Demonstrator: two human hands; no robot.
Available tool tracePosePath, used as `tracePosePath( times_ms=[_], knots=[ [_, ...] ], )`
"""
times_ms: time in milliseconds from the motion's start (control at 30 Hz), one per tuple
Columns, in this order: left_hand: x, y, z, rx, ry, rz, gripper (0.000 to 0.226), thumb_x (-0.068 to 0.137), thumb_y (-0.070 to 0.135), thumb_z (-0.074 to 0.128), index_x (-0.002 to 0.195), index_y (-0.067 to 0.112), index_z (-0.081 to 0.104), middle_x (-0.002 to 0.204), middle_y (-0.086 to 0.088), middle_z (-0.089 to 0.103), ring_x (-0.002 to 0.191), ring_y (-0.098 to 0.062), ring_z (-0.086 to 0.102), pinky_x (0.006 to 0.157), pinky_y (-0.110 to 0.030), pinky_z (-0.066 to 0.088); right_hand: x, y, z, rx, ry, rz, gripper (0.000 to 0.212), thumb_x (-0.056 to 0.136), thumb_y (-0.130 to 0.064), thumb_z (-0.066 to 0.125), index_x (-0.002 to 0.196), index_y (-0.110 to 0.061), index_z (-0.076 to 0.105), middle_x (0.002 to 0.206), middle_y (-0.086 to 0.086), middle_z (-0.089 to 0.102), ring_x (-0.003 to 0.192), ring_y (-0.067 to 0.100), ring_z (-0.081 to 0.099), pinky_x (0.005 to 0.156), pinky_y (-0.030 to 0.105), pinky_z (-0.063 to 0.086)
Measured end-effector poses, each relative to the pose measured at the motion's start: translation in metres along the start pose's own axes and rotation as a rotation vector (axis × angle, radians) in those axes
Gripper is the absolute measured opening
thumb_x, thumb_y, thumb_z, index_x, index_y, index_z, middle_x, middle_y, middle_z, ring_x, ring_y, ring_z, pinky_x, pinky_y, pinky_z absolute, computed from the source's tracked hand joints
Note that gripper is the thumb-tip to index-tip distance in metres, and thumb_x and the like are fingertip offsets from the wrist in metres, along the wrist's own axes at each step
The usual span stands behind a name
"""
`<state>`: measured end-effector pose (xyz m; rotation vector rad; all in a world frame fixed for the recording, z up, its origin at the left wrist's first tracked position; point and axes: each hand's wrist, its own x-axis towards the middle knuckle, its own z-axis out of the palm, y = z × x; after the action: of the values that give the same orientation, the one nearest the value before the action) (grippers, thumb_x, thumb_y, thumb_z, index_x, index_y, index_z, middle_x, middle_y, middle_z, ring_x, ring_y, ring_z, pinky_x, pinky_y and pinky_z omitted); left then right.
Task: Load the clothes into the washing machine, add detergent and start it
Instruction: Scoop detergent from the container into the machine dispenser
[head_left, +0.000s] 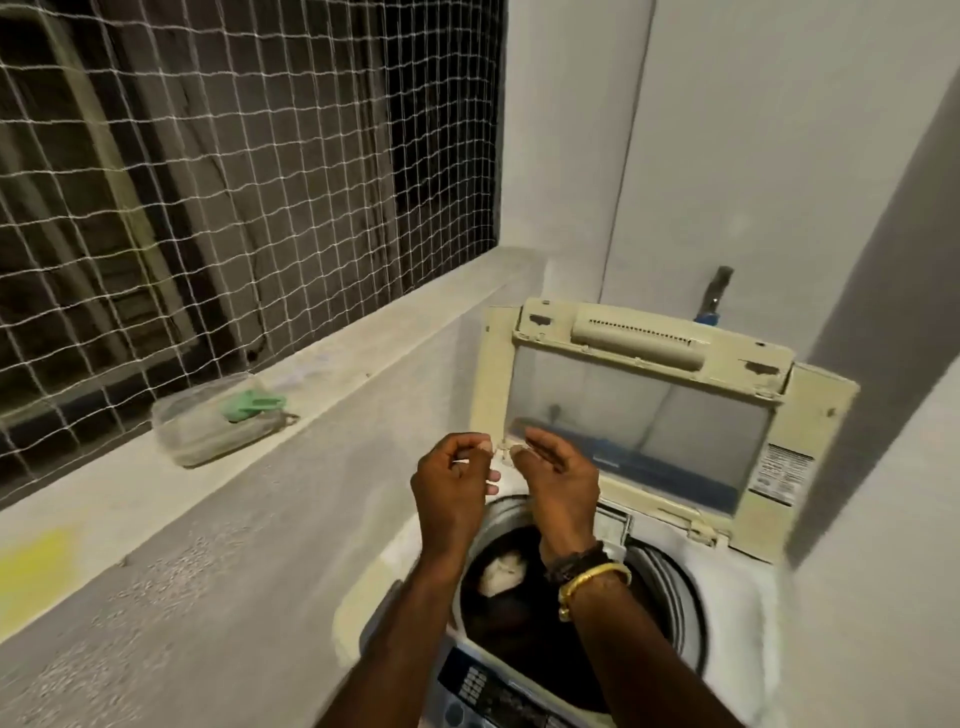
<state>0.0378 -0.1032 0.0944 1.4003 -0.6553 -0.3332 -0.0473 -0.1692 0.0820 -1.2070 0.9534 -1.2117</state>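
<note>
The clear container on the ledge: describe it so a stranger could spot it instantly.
Start at the netted window on the left and drop to the concrete ledge beneath it, left of the open washing machine. The container lies there on its own, close to the net. It is a clear plastic container with a green piece on top, the ledge's only green thing.
</note>
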Motion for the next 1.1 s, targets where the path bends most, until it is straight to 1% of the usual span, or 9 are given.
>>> tracePosePath(
  times_ms=[100, 167, 300, 433, 567, 867, 933, 1000, 1100],
  knots=[
    [0.003, -0.003, 0.014, 0.006, -0.060, 0.007, 0.006, 0.094, 0.014, 0.067, 0.095, 0.015, 0.074, 0.076, 0.000, 0.075, 0.061, -0.019, 0.072, 0.057, -0.035, 0.061, 0.004, 0.000, -0.012, -0.004, 0.051, 0.005, 0.026, 0.081, -0.012, 0.080, 0.096, -0.032, 0.076, 0.099, -0.008, 0.078, 0.096, 0.011, 0.073, 0.094, 0.038, 0.058],
    [0.008, -0.004, 0.022, 0.013, -0.098, 0.007, 0.006, 0.094, 0.015, 0.068, 0.094, 0.015, 0.074, 0.075, 0.001, 0.075, 0.061, -0.018, 0.072, 0.058, -0.037, 0.062, 0.007, 0.001, -0.018, -0.016, 0.089, -0.004, 0.026, 0.082, -0.013, 0.079, 0.096, -0.034, 0.075, 0.100, -0.009, 0.077, 0.098, 0.010, 0.072, 0.093, 0.036, 0.058],
    [0.020, -0.013, 0.036, 0.015, -0.178, -0.024, 0.006, 0.093, 0.018, 0.069, 0.096, 0.017, 0.074, 0.082, -0.001, 0.076, 0.062, -0.017, 0.073, 0.061, -0.043, 0.064, 0.012, 0.002, -0.023, -0.032, 0.173, -0.003, 0.028, 0.083, -0.014, 0.079, 0.109, -0.023, 0.076, 0.103, -0.008, 0.076, 0.097, 0.008, 0.071, 0.093, 0.034, 0.058],
    [0.034, -0.021, 0.044, 0.011, -0.247, -0.035, 0.007, 0.093, 0.022, 0.070, 0.098, 0.017, 0.074, 0.085, 0.001, 0.077, 0.065, -0.016, 0.074, 0.066, -0.045, 0.064, 0.018, 0.005, -0.020, -0.038, 0.258, -0.005, 0.029, 0.082, -0.013, 0.080, 0.110, -0.021, 0.076, 0.102, -0.007, 0.077, 0.097, 0.011, 0.072, 0.092, 0.036, 0.059],
    [0.046, -0.026, 0.049, 0.003, -0.315, -0.050, 0.012, 0.094, 0.024, 0.069, 0.100, 0.015, 0.074, 0.086, 0.002, 0.076, 0.065, -0.015, 0.074, 0.066, -0.042, 0.064, 0.022, 0.011, -0.018, -0.025, 0.347, -0.006, 0.028, 0.081, -0.012, 0.081, 0.108, -0.019, 0.077, 0.100, -0.005, 0.078, 0.096, 0.012, 0.073, 0.089, 0.035, 0.060],
    [0.055, -0.059, 0.054, -0.063, -0.405, -0.172, 0.012, 0.094, 0.020, 0.069, 0.102, 0.013, 0.074, 0.087, -0.002, 0.077, 0.072, -0.018, 0.074, 0.068, -0.035, 0.064, 0.015, 0.030, -0.029, -0.019, 0.545, -0.008, 0.024, 0.083, -0.004, 0.078, 0.105, -0.013, 0.077, 0.093, -0.001, 0.078, 0.086, 0.013, 0.074, 0.077, 0.024, 0.060],
    [0.054, -0.066, 0.054, -0.078, -0.409, -0.204, 0.010, 0.094, 0.017, 0.069, 0.102, 0.013, 0.074, 0.086, -0.003, 0.076, 0.073, -0.019, 0.074, 0.066, -0.031, 0.063, 0.012, 0.035, -0.034, -0.022, 0.582, 0.005, 0.022, 0.083, -0.004, 0.078, 0.103, -0.013, 0.076, 0.092, 0.000, 0.078, 0.087, 0.016, 0.074, 0.078, 0.027, 0.061],
    [0.053, -0.073, 0.056, -0.082, -0.426, -0.239, 0.009, 0.094, 0.014, 0.068, 0.100, 0.011, 0.074, 0.084, -0.003, 0.077, 0.073, -0.018, 0.075, 0.063, -0.026, 0.061, 0.010, 0.045, -0.039, -0.045, 0.615, 0.022, 0.019, 0.083, -0.004, 0.078, 0.099, -0.015, 0.077, 0.090, 0.000, 0.078, 0.087, 0.016, 0.074, 0.083, 0.035, 0.061],
    [0.046, -0.087, 0.060, -0.100, -0.441, -0.331, 0.007, 0.094, 0.010, 0.067, 0.098, 0.011, 0.073, 0.085, -0.006, 0.077, 0.074, -0.018, 0.075, 0.063, -0.025, 0.060, 0.006, 0.059, -0.046, -0.050, 0.644, 0.063, 0.018, 0.083, -0.006, 0.078, 0.096, -0.019, 0.078, 0.092, -0.002, 0.078, 0.092, 0.017, 0.073, 0.090, 0.042, 0.060]
  ],
)
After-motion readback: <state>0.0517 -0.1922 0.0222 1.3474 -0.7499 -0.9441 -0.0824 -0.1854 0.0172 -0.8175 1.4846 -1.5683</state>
